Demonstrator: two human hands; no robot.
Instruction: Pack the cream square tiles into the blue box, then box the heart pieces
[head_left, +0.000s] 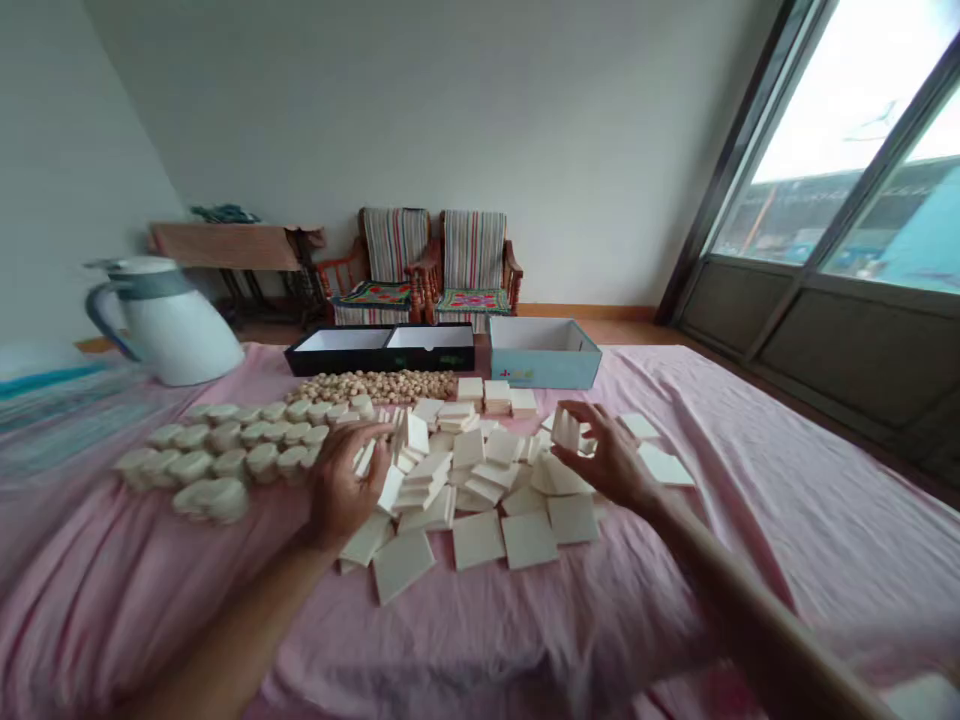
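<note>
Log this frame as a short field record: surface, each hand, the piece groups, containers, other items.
surface: pink cloth over the table
left hand: resting on the left edge of the square wooden tiles, fingers around a few of them
right hand: pinching one small tile upright above the pile
left of pile: rows of rounded wooden pieces
behind pile: wooden beads
containers: black tray, light blue box, both open
other: white jug at far left
</note>
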